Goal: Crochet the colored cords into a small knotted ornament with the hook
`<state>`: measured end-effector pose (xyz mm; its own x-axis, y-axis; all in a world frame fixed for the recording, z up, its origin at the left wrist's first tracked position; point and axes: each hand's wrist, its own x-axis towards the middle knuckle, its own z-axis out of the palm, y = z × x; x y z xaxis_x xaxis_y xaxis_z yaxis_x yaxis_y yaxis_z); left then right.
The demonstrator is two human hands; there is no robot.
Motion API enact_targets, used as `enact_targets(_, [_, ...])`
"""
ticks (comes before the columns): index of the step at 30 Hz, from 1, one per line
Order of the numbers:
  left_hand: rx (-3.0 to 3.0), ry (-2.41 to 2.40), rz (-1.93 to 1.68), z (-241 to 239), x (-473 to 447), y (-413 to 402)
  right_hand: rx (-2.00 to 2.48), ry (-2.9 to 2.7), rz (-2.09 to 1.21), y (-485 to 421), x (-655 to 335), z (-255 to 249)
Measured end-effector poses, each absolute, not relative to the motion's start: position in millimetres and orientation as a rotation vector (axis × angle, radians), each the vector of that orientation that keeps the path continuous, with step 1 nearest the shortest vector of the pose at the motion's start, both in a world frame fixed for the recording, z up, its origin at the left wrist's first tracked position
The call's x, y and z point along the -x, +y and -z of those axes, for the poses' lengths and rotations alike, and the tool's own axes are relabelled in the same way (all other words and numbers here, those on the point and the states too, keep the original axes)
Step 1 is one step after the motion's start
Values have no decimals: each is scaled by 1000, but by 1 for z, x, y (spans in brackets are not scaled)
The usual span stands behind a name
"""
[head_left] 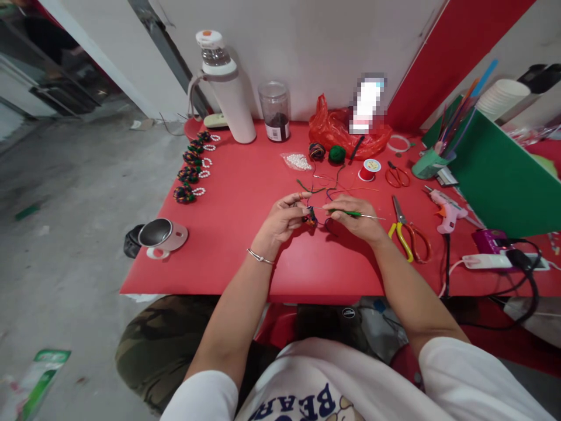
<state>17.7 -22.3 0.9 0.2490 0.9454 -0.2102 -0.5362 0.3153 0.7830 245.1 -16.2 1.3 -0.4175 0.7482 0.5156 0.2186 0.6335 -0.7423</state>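
Between finger and thumb, my left hand [287, 216] pinches a small crocheted piece [311, 218] in dark, multicoloured yarn. My right hand [356, 217] is closed around a crochet hook [358, 214] with a green grip, its thin metal tip pointing left to the piece. Whether the tip sits inside a stitch is too small to tell. Strands of yarn run from the work up to a dark multicoloured yarn ball [317, 151] and a green yarn ball [337, 154]. A bag of white beads [298, 161] lies just beyond my hands.
Finished-looking yarn pieces with bead loops [188, 174] line the left side. A steel mug [163, 234] stands near the left edge, a tall flask [232, 99] and a jar [275, 111] behind. At right lie pliers [409, 234], small scissors [397, 175], a red thread spool [369, 170] and a glue gun [447, 211].
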Motion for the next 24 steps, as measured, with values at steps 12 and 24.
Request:
enact_targets(12, [-622, 688, -1095, 0, -14, -22, 746, -1952, -688, -19, -244, -3])
enact_targets(24, [-810, 818, -1262, 8, -37, -24, 948, -1498, -1095, -33, -217, 9])
